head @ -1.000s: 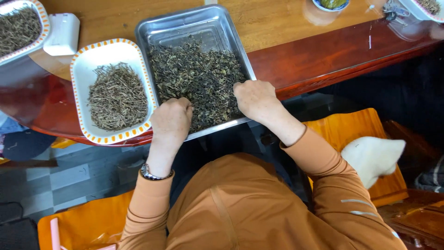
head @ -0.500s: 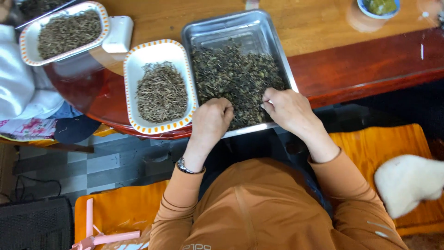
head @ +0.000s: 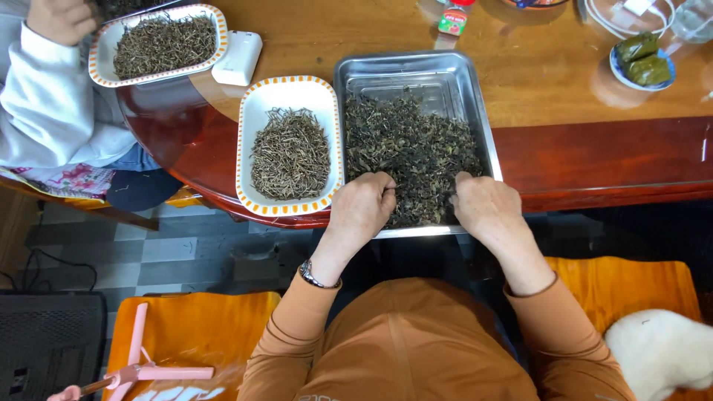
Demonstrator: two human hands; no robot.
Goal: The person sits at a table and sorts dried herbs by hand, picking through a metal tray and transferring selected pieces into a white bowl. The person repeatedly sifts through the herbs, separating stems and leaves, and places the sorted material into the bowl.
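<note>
A steel tray at the table's near edge holds a heap of dark dried leaves. My left hand rests on the leaves at the tray's near left, fingers curled and pinching into the pile. Over the tray's near right corner, my right hand lies palm down on the leaves, fingers bent. Left of the tray stands a white oblong dish with an orange-dotted rim, filled with thin brownish stems. What each hand grips, if anything, is hidden under the fingers.
Another person in a white sleeve works at a second dotted dish of stems at the far left. A white box, a small bottle and a bowl of green parcels stand on the wooden table. Orange cushions flank my lap.
The view has swung so the trays sit further right and lower. Both hands stay on the leaves at the tray's near edge, fingers shifting slightly.
</note>
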